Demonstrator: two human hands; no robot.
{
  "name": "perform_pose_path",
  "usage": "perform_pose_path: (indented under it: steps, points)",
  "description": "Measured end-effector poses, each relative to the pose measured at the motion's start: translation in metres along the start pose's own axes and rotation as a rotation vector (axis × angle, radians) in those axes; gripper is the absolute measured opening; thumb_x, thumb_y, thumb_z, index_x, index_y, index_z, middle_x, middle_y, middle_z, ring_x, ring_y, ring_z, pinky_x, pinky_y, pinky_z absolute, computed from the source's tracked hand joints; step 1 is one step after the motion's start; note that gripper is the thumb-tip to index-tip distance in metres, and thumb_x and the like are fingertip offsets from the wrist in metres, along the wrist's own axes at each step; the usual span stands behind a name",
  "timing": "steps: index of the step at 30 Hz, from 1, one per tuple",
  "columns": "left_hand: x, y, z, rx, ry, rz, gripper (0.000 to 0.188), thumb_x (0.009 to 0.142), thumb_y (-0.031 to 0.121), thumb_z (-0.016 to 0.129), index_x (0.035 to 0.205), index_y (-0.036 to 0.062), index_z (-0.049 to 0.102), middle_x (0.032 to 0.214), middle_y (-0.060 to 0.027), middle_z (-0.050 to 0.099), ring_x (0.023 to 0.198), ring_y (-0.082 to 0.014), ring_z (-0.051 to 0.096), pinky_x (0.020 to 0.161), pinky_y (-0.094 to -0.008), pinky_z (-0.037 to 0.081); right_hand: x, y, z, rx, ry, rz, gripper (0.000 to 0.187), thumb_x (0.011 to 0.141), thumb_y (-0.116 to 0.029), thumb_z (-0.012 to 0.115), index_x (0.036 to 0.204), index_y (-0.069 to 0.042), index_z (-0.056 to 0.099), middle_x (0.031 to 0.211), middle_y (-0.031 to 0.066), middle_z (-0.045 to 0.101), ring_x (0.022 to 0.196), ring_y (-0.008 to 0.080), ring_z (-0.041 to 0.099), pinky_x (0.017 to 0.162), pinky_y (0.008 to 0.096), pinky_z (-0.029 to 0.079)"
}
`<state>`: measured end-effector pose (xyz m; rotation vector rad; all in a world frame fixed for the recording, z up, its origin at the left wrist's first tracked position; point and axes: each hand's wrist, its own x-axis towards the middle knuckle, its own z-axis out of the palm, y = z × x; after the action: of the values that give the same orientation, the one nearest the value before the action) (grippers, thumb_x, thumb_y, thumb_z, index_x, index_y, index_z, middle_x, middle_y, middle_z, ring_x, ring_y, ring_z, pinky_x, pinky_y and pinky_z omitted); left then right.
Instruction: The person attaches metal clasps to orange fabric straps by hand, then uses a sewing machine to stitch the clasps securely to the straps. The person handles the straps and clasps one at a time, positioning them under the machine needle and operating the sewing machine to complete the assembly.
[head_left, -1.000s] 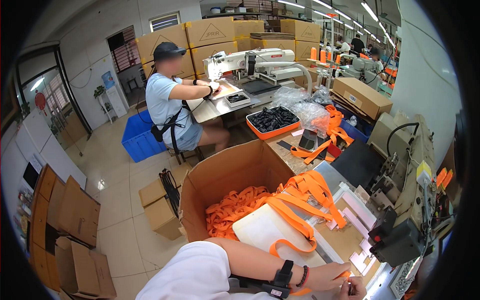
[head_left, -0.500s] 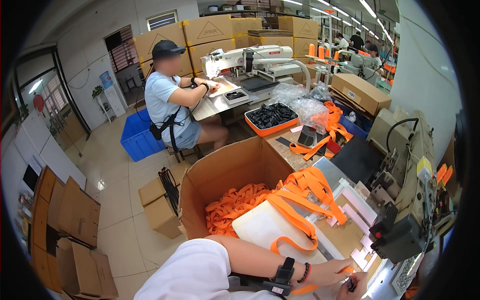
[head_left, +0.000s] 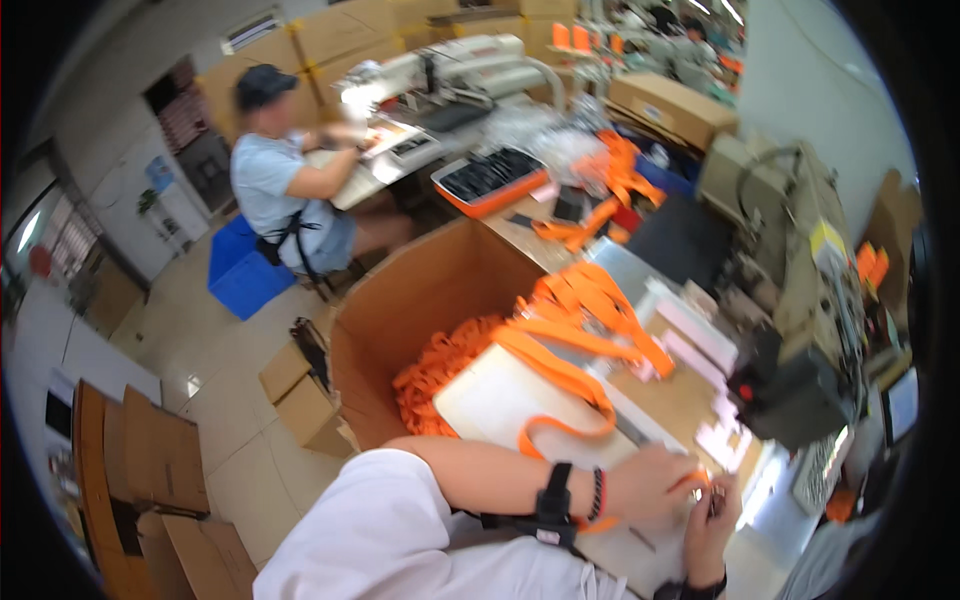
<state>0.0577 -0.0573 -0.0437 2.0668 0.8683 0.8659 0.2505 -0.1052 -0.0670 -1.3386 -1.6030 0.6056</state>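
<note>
Open brown carton [head_left: 420, 300] left of table; yellow label [head_left: 828, 243] on machine.

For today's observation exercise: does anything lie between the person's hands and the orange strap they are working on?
Nothing visible does. The left hand and right hand are both already on the end of the orange strap, which runs back across the white work surface toward the open cardboard box.

The right hand [head_left: 712, 520] has come into view beside the left hand [head_left: 655, 485]; both now pinch the orange strap [head_left: 560, 375] end.
</note>
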Motion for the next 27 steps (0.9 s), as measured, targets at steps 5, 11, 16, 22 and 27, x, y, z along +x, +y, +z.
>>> perform_pose_path:
  steps: [5, 11, 16, 22, 27]
  points:
    - [-0.013, 0.020, -0.028, 0.591, 0.169, -0.024, 0.038, 0.092, 0.039, 0.056, 0.070, 0.0073, 0.057, 0.054, -0.0072, 0.056, 0.048, -0.0257, 0.055, 0.066, -0.0405, 0.042, 0.009, -0.018, -0.001, 0.063, -0.018, 0.083, 0.020, 0.075, 0.012, 0.047, 0.090, -0.001, 0.048, 0.082, 0.0030, 0.044, 0.060, 0.0059, 0.037, 0.053, 0.0214, 0.031]
    - [-0.017, 0.028, -0.060, 0.747, 0.137, -0.294, 0.050, 0.092, 0.049, 0.053, 0.069, 0.0049, 0.060, 0.053, -0.0093, 0.058, 0.045, -0.0247, 0.055, 0.061, -0.0378, 0.043, 0.008, -0.011, -0.008, 0.027, -0.052, 0.030, 0.017, 0.081, 0.010, 0.047, 0.093, -0.001, 0.048, 0.084, 0.0027, 0.045, 0.061, 0.0050, 0.039, 0.055, 0.0202, 0.033]
    - [-0.017, 0.013, -0.045, 0.753, 0.130, -0.198, 0.046, 0.090, 0.046, 0.057, 0.073, 0.0040, 0.060, 0.051, -0.0076, 0.055, 0.043, -0.0239, 0.052, 0.053, -0.0360, 0.040, 0.007, -0.019, -0.010, 0.043, -0.045, 0.105, 0.017, 0.078, 0.010, 0.051, 0.091, 0.000, 0.049, 0.083, 0.0050, 0.048, 0.063, 0.0067, 0.044, 0.057, 0.0208, 0.036]
    - [-0.015, 0.032, -0.032, 0.534, 0.059, 0.247, 0.037, 0.090, 0.040, 0.060, 0.092, 0.0031, 0.063, 0.051, -0.0028, 0.051, 0.043, -0.0207, 0.047, 0.056, -0.0305, 0.038, 0.015, -0.006, 0.002, 0.071, -0.047, 0.043, 0.019, 0.077, 0.008, 0.058, 0.092, -0.002, 0.052, 0.083, 0.0062, 0.051, 0.062, 0.0088, 0.047, 0.056, 0.0234, 0.039]
    - [-0.007, 0.019, -0.015, 0.614, -0.084, 0.264, 0.032, 0.087, 0.034, 0.067, 0.096, 0.0037, 0.061, 0.055, -0.0020, 0.052, 0.044, -0.0170, 0.047, 0.056, -0.0298, 0.038, 0.013, -0.013, -0.005, -0.028, -0.071, -0.006, 0.020, 0.075, 0.007, 0.060, 0.093, -0.001, 0.053, 0.083, 0.0067, 0.053, 0.061, 0.0104, 0.048, 0.056, 0.0242, 0.041]
